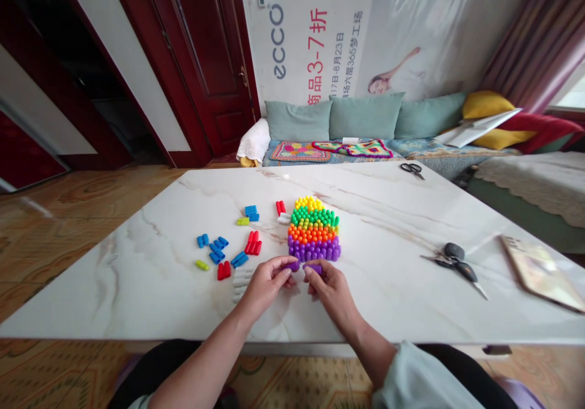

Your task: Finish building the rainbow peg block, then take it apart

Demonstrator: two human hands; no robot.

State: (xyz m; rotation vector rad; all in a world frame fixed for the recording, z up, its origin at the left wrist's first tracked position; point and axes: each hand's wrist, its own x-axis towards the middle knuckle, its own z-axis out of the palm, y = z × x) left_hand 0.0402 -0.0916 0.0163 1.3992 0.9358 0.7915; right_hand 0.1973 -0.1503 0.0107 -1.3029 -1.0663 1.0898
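Purple pieces (293,266), one per hand (331,281)

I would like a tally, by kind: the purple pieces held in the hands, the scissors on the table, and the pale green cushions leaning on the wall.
Purple pieces: 2, one in the left hand, one in the right hand
Scissors: 1 pair
Pale green cushions: 3
Total: 6

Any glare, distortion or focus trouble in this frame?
Head view: the red door leans, likely lens distortion; sheen pales part of the wall banner; the area beside the curtain is washed out; left hand and right hand are well lit; their purple pieces are too small to judge focus.
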